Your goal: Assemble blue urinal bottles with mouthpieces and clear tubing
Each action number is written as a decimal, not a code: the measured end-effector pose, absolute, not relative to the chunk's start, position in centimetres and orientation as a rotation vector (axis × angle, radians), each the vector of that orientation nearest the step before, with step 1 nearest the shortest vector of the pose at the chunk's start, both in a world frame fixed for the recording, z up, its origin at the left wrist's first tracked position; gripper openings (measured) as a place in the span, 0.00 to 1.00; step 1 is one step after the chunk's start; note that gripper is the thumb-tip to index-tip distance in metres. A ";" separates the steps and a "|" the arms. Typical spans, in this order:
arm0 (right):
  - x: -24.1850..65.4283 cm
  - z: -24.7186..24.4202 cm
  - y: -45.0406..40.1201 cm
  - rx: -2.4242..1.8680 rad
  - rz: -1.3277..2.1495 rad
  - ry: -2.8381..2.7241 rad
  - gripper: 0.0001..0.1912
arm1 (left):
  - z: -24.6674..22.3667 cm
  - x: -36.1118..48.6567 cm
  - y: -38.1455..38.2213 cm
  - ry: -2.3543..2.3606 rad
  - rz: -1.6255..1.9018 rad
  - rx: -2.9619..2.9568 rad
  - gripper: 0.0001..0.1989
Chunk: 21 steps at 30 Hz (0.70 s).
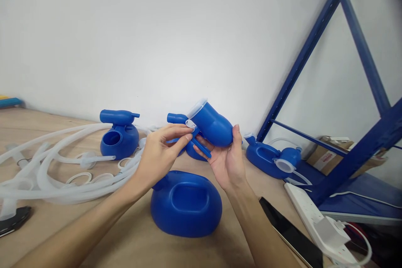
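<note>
My right hand (228, 165) is wrapped round a blue plastic cup-shaped urinal funnel (216, 125), tilted with its mouth to the upper left. A translucent white lid (198, 108) covers that mouth. At the lid's small ring tab, beside the funnel's blue handle, my left hand (161, 144) is closed, thumb and fingers pinched on the tab. Just below both hands a blue urinal bottle (188, 207) with a recessed grip lies on the wooden table. Part of another blue bottle behind is hidden by my hands.
Coiled translucent hoses (63, 180) and white rings fill the left side. A blue bottle (121, 140) with a funnel on top stands near the wall; another bottle (264, 159) is at the right. A phone (290, 232), power strip (309, 213) and blue metal rack (301, 58) border the right.
</note>
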State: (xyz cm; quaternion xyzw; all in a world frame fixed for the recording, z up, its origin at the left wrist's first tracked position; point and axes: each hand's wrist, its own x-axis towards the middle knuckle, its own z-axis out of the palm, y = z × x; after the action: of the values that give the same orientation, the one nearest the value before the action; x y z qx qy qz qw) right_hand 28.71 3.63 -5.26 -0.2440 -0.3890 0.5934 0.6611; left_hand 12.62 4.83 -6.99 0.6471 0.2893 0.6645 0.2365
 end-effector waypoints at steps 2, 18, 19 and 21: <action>28.6 -5.3 3.6 -0.548 1.335 -0.863 0.33 | -7.1 12.6 4.7 0.803 1.859 1.868 0.07; 29.9 -4.3 2.9 -0.510 1.255 -0.976 0.33 | -5.5 10.3 4.9 0.852 1.624 2.341 0.12; 30.2 -4.3 3.1 -0.529 1.244 -0.982 0.33 | -4.9 9.4 5.0 0.890 1.547 2.320 0.14; 30.8 -4.5 3.5 -0.589 1.214 -1.014 0.30 | -3.9 7.3 5.3 1.018 1.384 2.299 0.16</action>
State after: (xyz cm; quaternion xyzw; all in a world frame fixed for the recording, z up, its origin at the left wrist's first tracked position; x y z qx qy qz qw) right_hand 30.80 3.53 -4.52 -0.2606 -0.4487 0.5376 0.6646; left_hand 7.25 5.34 -3.87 0.7936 0.3516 0.4777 0.1355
